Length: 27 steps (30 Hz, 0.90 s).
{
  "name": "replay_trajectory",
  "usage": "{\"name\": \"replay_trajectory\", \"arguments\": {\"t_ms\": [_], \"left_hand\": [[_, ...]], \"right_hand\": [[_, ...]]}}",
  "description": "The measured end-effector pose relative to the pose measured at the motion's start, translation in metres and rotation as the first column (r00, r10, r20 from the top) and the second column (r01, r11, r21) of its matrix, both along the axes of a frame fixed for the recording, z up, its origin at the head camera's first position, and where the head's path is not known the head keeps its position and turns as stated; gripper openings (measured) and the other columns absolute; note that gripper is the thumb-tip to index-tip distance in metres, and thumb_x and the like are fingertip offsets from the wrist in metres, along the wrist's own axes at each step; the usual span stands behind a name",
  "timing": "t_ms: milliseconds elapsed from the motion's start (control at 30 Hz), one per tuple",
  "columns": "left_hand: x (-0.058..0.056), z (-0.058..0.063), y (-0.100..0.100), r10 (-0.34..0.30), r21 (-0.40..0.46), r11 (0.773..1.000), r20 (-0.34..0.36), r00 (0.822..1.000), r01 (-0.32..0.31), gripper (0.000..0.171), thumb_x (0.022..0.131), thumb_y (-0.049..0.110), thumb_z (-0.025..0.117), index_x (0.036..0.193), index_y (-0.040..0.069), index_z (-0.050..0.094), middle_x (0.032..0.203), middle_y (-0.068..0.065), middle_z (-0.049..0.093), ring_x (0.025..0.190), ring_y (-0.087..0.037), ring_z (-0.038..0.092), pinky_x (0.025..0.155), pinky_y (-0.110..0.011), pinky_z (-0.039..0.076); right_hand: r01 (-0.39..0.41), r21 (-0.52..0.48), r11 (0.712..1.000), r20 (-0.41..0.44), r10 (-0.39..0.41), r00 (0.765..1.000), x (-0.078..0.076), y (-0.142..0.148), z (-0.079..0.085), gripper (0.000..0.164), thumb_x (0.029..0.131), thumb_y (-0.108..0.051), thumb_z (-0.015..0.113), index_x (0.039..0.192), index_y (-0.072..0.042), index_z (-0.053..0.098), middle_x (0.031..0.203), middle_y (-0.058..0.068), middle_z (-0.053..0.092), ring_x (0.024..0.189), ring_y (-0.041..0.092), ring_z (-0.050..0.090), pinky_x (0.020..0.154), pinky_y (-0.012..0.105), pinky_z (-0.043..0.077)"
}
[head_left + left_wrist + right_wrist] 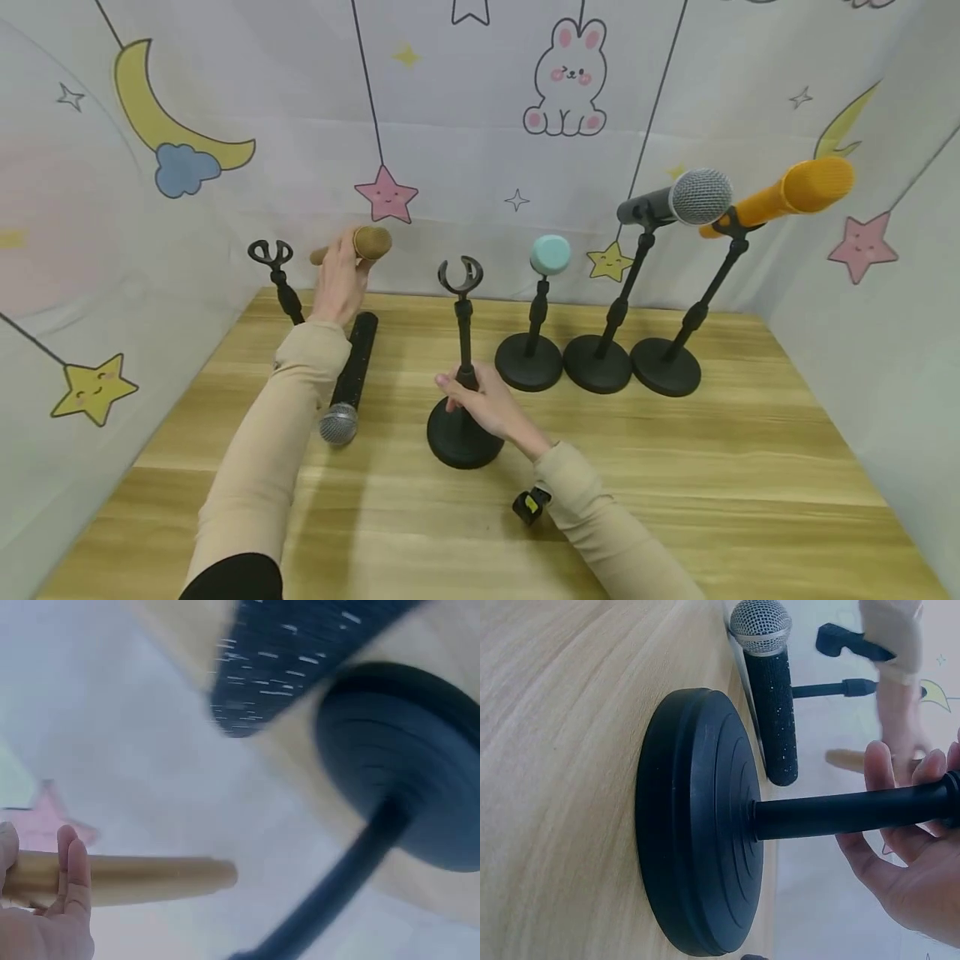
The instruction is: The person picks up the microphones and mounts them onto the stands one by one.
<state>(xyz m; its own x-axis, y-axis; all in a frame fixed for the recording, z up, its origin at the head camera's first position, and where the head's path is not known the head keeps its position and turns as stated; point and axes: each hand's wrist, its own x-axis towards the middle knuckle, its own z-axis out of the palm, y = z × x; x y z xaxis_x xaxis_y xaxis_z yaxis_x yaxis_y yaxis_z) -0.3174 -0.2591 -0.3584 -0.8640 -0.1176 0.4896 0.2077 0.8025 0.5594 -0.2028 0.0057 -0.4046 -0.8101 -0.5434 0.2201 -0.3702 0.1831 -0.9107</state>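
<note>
Left hand (339,285) grips gold microphone (372,242) — right hand (486,403) holds black stand (465,335) by pole.

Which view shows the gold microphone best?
The head view: only there does the gold microphone show its rounded top, though the left hand hides its middle. Left wrist shows the handle closer, top cut off; right wrist, just some distant handle.

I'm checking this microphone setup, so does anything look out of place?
Yes: the speckled black microphone with a silver mesh head lies flat on the wooden table, whereas the round teal microphone, mesh-headed grey microphone and tapered orange microphone sit in round-based black stands. Nothing looks spilled or damaged.
</note>
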Motion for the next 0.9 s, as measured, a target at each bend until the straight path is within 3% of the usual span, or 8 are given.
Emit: {"name": "replay_trajectory", "arguments": {"t_ms": [167,333,467,567,633,700,767,900], "left_hand": [[0.014,0.025,0.026,-0.056,0.038,0.997,-0.124,0.991,0.061,0.042,0.102,0.016,0.061,0.14,0.006,0.046,0.129,-0.023,0.056,0.11,-0.04,0.062,0.092,-0.054,0.054],[0.035,0.049,0.048,-0.113,0.104,0.984,-0.245,0.963,0.142,0.045,0.1,0.02,0.064,0.138,0.004,0.046,0.124,-0.025,0.059,0.104,-0.038,0.065,0.088,-0.049,0.057],[0.053,0.071,0.064,-0.163,0.139,0.963,-0.376,0.912,0.229,0.046,0.099,0.021,0.066,0.135,0.0,0.047,0.118,-0.023,0.067,0.089,-0.034,0.07,0.076,-0.033,0.057],[0.065,0.088,0.075,-0.197,0.146,0.945,-0.461,0.865,0.293,0.044,0.099,0.021,0.066,0.131,-0.004,0.049,0.11,-0.021,0.071,0.071,-0.026,0.065,0.062,-0.019,0.047],[0.072,0.098,0.082,-0.214,0.153,0.932,-0.499,0.84,0.328,0.044,0.098,0.021,0.066,0.129,-0.006,0.05,0.108,-0.02,0.073,0.068,-0.021,0.06,0.061,-0.016,0.043],[0.079,0.106,0.088,-0.226,0.15,0.925,-0.522,0.823,0.349,0.045,0.097,0.02,0.068,0.129,-0.007,0.052,0.11,-0.021,0.071,0.075,-0.02,0.056,0.066,-0.018,0.041],[0.085,0.113,0.094,-0.244,0.135,0.921,-0.532,0.811,0.366,0.045,0.096,0.021,0.069,0.128,-0.007,0.053,0.112,-0.022,0.068,0.086,-0.02,0.058,0.074,-0.024,0.047],[0.098,0.124,0.104,-0.305,0.102,0.901,-0.544,0.782,0.422,0.044,0.095,0.015,0.07,0.127,-0.008,0.053,0.112,-0.023,0.068,0.1,-0.03,0.068,0.088,-0.035,0.056]], "right_hand": [[0.029,0.018,0.999,-0.008,-0.029,1.0,-0.005,0.004,0.001,0.023,0.102,-0.016,0.059,0.089,0.002,0.062,0.076,0.023,0.068,0.07,0.016,0.068,0.076,0.028,0.052],[0.04,0.043,0.998,-0.026,-0.039,0.999,-0.007,0.004,0.001,0.022,0.102,-0.017,0.058,0.092,0.002,0.062,0.08,0.024,0.068,0.074,0.024,0.07,0.076,0.028,0.053],[0.06,0.013,0.998,-0.05,-0.059,0.997,-0.008,0.003,0.005,0.018,0.101,-0.017,0.06,0.102,0.001,0.063,0.091,0.022,0.068,0.08,0.021,0.065,0.076,0.027,0.049],[0.084,-0.101,0.991,-0.086,-0.093,0.992,-0.008,0.001,0.016,0.022,0.099,-0.014,0.061,0.116,0.0,0.06,0.101,0.02,0.067,0.092,0.018,0.063,0.085,0.031,0.05],[0.098,-0.209,0.973,-0.117,-0.125,0.985,-0.008,0.001,0.026,0.032,0.097,-0.013,0.063,0.125,0.0,0.054,0.107,0.021,0.064,0.102,0.023,0.063,0.093,0.038,0.05],[0.112,-0.299,0.948,-0.157,-0.165,0.974,-0.008,0.001,0.037,0.04,0.096,-0.013,0.063,0.131,0.0,0.048,0.115,0.022,0.061,0.11,0.03,0.06,0.099,0.046,0.047],[0.134,-0.368,0.92,-0.201,-0.219,0.955,-0.009,0.002,0.047,0.049,0.094,-0.013,0.065,0.136,-0.001,0.043,0.122,0.022,0.056,0.113,0.036,0.055,0.1,0.051,0.045],[0.188,-0.408,0.893,-0.313,-0.33,0.89,-0.013,0.0,0.069,0.066,0.089,-0.013,0.071,0.144,-0.002,0.036,0.137,0.019,0.047,0.125,0.036,0.047,0.105,0.053,0.043]]}}
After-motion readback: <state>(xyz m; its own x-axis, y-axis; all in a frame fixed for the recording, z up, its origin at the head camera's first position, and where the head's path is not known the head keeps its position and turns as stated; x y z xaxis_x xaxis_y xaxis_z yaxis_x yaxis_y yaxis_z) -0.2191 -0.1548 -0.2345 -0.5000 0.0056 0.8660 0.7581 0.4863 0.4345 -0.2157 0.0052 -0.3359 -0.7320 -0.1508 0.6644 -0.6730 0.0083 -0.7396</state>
